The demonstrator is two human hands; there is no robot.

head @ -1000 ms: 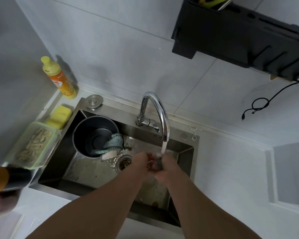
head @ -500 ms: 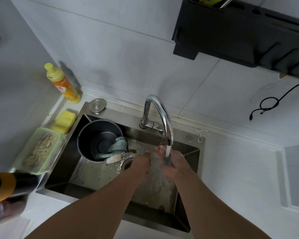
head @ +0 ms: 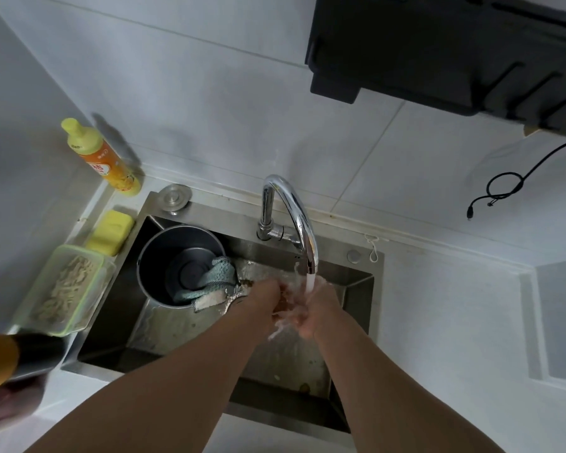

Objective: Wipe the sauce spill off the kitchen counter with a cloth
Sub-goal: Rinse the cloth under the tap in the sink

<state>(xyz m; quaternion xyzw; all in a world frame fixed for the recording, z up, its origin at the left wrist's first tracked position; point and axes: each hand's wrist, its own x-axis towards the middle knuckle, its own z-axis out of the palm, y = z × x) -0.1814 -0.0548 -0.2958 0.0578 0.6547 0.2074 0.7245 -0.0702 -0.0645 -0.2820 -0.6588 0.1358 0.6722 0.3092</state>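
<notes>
My left hand [head: 264,295] and my right hand [head: 315,309] are pressed together over the steel sink [head: 209,211], under the water running from the chrome faucet [head: 295,207]. Splashing water blurs the fingers, and I see nothing held between them. A teal cloth [head: 221,276] hangs over the rim of a metal pot [head: 151,268] standing in the sink's left half, just left of my left hand. No sauce spill shows on the white counter [head: 438,322].
Left of the sink stand an orange dish-soap bottle [head: 107,160], a yellow sponge [head: 111,232] and a lidded food container [head: 69,289]. A dark bottle with a yellow band [head: 13,358] lies at the near left. A black rack [head: 438,50] and a cable [head: 504,188] hang on the wall.
My hands stay under the stream and keep rubbing against each other; the right hand has slid a little lower. The view has shifted slightly.
</notes>
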